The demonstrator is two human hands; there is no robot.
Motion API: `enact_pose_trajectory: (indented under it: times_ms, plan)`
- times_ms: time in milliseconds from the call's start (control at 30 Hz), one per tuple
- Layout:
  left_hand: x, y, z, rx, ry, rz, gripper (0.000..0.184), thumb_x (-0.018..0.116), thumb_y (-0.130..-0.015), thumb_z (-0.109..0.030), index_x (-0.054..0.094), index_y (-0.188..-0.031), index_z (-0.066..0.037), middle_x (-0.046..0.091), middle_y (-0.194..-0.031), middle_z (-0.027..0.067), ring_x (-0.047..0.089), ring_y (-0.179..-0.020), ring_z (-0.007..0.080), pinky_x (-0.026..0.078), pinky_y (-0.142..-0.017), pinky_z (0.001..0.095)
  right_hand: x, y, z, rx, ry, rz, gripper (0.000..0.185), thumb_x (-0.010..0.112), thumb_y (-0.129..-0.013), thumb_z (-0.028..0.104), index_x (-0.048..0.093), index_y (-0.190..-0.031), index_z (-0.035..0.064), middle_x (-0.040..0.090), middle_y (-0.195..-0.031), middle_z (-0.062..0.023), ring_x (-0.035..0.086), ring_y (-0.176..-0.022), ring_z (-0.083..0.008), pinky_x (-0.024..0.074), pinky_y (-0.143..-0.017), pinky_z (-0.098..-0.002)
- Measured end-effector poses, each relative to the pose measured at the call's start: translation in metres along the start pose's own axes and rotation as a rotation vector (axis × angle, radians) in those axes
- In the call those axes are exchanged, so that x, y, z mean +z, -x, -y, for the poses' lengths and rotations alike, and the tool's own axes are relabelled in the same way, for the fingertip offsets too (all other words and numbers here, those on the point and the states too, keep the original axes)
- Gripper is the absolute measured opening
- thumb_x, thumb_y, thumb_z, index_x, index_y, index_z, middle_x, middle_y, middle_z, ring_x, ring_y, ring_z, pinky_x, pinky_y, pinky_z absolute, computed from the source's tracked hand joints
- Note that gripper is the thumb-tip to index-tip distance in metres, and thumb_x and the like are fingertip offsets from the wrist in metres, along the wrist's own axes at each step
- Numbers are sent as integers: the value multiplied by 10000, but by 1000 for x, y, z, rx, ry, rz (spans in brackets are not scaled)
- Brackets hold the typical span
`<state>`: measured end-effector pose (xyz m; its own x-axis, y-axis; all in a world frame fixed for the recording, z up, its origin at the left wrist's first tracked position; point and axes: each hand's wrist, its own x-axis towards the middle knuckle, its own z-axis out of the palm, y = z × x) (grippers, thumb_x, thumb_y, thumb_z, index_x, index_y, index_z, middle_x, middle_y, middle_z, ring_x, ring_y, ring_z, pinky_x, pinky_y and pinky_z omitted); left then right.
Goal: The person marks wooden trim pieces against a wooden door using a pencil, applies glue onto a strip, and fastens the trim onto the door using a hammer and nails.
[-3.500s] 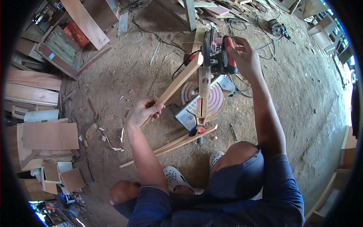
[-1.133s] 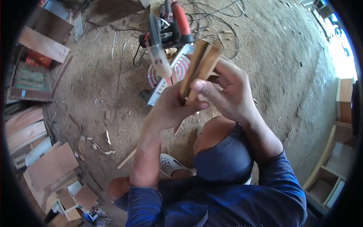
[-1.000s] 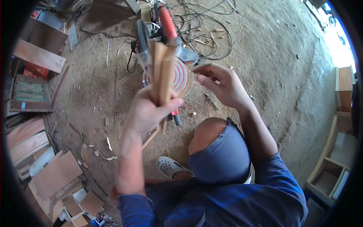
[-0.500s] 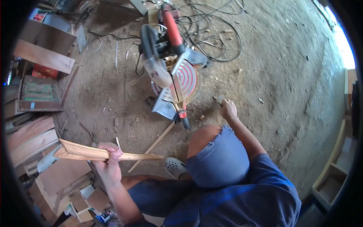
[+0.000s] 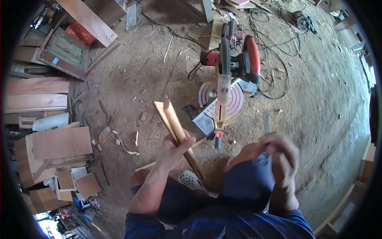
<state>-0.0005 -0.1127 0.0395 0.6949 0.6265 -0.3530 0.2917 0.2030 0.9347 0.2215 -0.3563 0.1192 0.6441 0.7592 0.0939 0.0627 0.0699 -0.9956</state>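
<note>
Sticks [image 5: 174, 119] fill our clamped left hand [image 5: 174, 150]; we cannot tell if our blurred right hand [image 5: 283, 155] grips; a box [image 5: 65, 49] stands leftward.

Two tan wooden strips [image 5: 174, 121] slant together; thin item [image 5: 267, 121] (blurred) points forward

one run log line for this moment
left hand: gripping wooden strips | right hand: motion-blurred, grip unclear | miter saw: on dirt floor

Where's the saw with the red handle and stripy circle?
In the head view, the saw stands on the dirt floor, mostly above and right of centre, to the right of the wooden strips in the left hand.
</note>
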Motion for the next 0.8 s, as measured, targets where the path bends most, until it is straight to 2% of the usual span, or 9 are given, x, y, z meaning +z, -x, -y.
enact_pose_trajectory:
  times_ms: [67,133,233,400,433,533,633,700,800]
  plan:
    - [0,-17,10,20,41,22,233,783,-1049,-281,714,-1005,-63,650,-816,-23,606,-789,79,480,-707,274,45,-16,14,21,97,269,507,659,-967,295,685,-1324,-63,722,-1058,-156,726,-934,-248,563,-834,-359]
    - [-2,-29,11,49,102,34,250,776,-1054,-302,714,-1004,-65,656,-836,-20,609,-799,81,484,-713,282,85,-20,-7,69,163,363,602,816,-902,211,617,-1420,-22,701,-1165,-142,692,-1085,-279,544,-946,-393]
    - [-13,-34,-2,61,192,52,292,749,-1071,-342,705,-1003,-62,673,-887,-4,611,-845,89,488,-775,294,110,-25,-49,41,433,337,667,887,-866,299,614,-1401,10,700,-1163,-166,705,-1078,-333,559,-937,-428]
    - [-22,-31,-10,15,541,31,307,719,-1083,-363,649,-1089,-64,666,-969,32,617,-934,131,486,-889,332,133,-34,-46,392,612,533,688,895,-855,388,614,-1385,49,715,-1175,-200,736,-1018,-381,588,-876,-465]
    - [-23,-25,-14,6,614,26,295,713,-1086,-347,625,-1116,-68,650,-1007,42,621,-969,161,494,-911,356,136,-32,-41,384,614,525,614,877,-870,397,654,-1323,49,740,-1074,-194,752,-940,-386,598,-830,-471]
    - [-21,-6,-26,-6,771,-71,309,708,-1092,-329,651,-1164,-33,699,-1035,71,655,-975,172,517,-924,357,142,-39,-12,550,625,614,447,845,-908,366,684,-1178,47,741,-1053,-218,748,-1000,-422,584,-828,-509]
    - [-17,24,-40,-48,837,-170,328,726,-1075,-259,573,-1266,-40,633,-1158,91,635,-1086,234,516,-1025,430,135,-14,-11,405,532,566,381,848,-916,346,685,-1081,43,716,-904,-186,717,-817,-412,550,-714,-500]
    - [-7,49,-87,-33,797,-226,362,743,-1060,-220,568,-1313,-28,638,-1180,96,641,-1117,236,514,-1060,440,129,-10,19,464,458,563,346,845,-920,322,677,-1034,42,687,-887,-178,682,-775,-407,526,-680,-483]
    - [-8,110,-186,-26,655,-244,448,760,-1042,-169,576,-1397,32,671,-1239,118,652,-1171,242,498,-1117,452,130,2,118,339,492,562,325,829,-929,312,676,-1006,36,671,-899,-177,690,-809,-405,530,-698,-482]
